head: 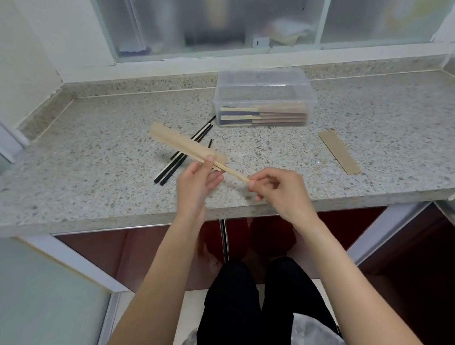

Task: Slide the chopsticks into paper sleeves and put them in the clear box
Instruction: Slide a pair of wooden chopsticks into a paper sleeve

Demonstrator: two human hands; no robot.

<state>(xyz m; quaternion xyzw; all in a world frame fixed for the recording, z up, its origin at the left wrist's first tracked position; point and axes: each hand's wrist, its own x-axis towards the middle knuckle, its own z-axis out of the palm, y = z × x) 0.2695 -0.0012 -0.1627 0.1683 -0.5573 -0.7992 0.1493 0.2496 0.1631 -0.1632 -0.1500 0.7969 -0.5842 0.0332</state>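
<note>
My left hand (197, 181) grips a brown paper sleeve (180, 143) near its open end, holding it above the counter. Pale wooden chopsticks (233, 173) stick out of that end, most of their length inside the sleeve. My right hand (274, 189) pinches their outer tip. Several black chopsticks (189, 153) lie crossed on the counter under the sleeve. The clear box (264, 87) stands behind, open, with several sleeved pairs lying in it.
One empty paper sleeve (339, 151) lies flat on the granite counter (97, 155) at the right. A raised granite ledge and a frosted window run along the back. The counter's front edge is just below my hands.
</note>
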